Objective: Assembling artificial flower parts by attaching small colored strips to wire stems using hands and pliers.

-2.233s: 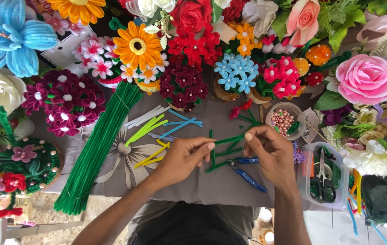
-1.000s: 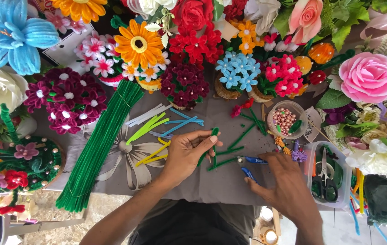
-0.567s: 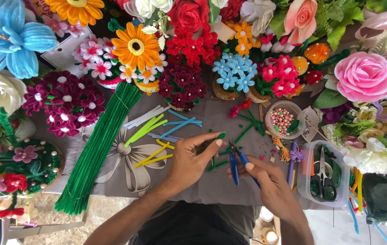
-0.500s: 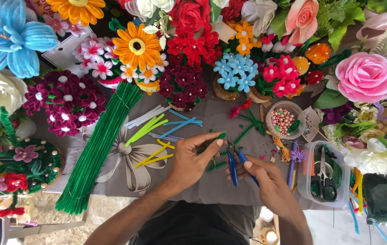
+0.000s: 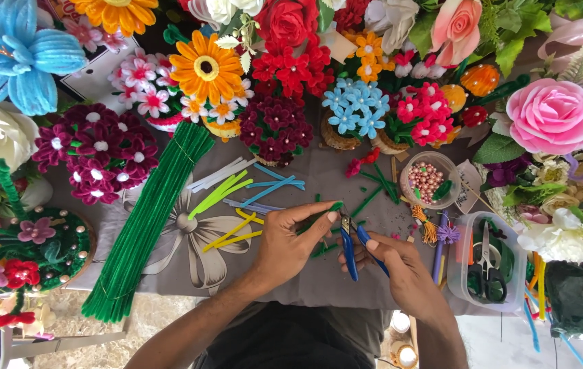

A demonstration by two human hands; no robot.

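A single head-worn camera looks straight down, fairly close, at the grey cloth table (image 5: 319,280). The person's forearms enter from the bottom edge.

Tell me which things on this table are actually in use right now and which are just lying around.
In use:
left hand pinching a green pipe cleaner piece
right hand holding blue-handled cutters

Lying about:
bundle of green pipe cleaners
bowl of beads
scissors in a clear tub
blue flower
pink rose
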